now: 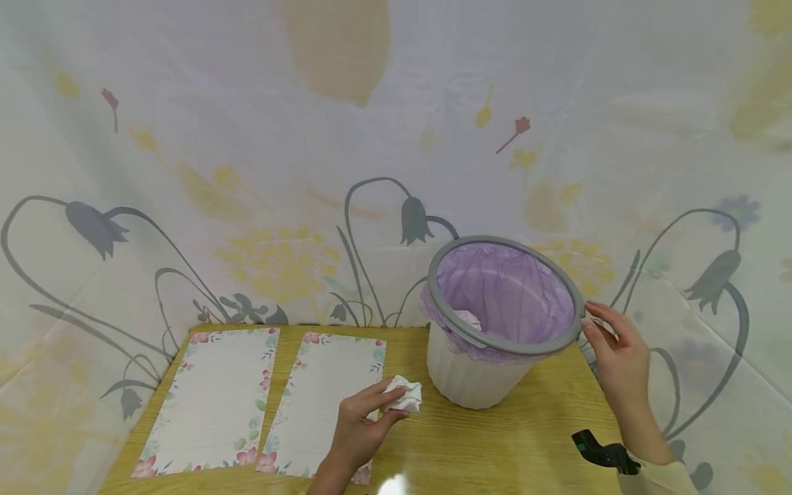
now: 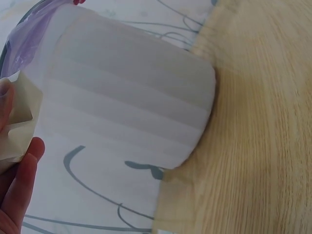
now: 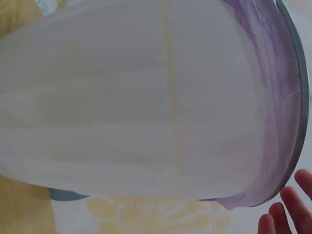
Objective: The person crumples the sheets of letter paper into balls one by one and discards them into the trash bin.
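My left hand [image 1: 361, 426] pinches a crumpled ball of white paper [image 1: 405, 395] between thumb and fingers, in front of and left of the trash can. In the left wrist view the crumpled paper [image 2: 20, 114] shows creased facets at the left edge. The white trash can [image 1: 470, 375] stands on the table with a purple bag [image 1: 507, 289] lining it under a grey rim ring [image 1: 458, 328]. Another piece of white paper [image 1: 467, 318] lies inside it. Beside the rim's right side is my right hand [image 1: 621, 357], its loosely bent fingertips [image 3: 290, 195] right at the ring.
Two sheets of flower-bordered paper [image 1: 213, 399] lie side by side at the left of the wood-grain table [image 1: 445, 454], the right one partly behind my left hand. A flower-printed cloth [image 1: 297, 172] hangs behind and at both sides. A black strap [image 1: 603, 455] circles the right wrist.
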`<action>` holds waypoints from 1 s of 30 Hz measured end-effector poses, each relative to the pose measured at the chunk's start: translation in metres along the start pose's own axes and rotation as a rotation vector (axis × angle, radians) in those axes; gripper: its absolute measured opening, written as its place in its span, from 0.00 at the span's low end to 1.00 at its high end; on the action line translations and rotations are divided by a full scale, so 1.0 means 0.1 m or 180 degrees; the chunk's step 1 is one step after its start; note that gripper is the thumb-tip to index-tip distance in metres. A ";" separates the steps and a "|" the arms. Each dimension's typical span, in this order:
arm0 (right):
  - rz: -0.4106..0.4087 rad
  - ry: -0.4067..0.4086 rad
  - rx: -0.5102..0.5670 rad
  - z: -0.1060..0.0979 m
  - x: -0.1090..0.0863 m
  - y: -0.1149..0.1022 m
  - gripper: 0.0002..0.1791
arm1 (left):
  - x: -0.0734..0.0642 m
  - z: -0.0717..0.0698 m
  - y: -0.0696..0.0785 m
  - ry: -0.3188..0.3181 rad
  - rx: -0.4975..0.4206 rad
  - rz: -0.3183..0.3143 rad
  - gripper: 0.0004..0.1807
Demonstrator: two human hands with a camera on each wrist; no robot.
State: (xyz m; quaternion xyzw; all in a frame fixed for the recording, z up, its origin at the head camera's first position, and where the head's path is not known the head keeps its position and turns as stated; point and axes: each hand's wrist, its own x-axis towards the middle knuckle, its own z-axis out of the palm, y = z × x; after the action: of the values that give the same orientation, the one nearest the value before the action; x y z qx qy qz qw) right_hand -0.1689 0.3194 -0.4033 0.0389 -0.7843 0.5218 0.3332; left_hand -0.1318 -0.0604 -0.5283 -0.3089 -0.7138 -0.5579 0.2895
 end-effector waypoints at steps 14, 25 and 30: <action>-0.0114 -0.0519 -0.0433 0.04 0.09 -0.01 0.19 | 0.18 -0.09 0.32 0.0103 0.0035 0.0023 0.26; -0.0065 -0.0382 -0.0451 0.08 0.05 0.03 0.17 | 0.24 -0.10 -0.03 0.0066 0.0119 0.0205 0.26; -0.0115 -0.0254 -0.0355 0.09 0.03 0.07 0.17 | 0.36 -0.13 -0.08 -0.0068 -0.0005 0.0103 0.26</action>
State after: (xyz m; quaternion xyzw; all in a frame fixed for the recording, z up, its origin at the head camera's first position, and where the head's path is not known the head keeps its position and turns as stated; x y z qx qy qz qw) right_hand -0.1786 0.3156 -0.4087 0.0552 -0.8241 0.4692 0.3126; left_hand -0.1595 -0.0707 -0.5032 -0.3266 -0.7113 -0.5504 0.2906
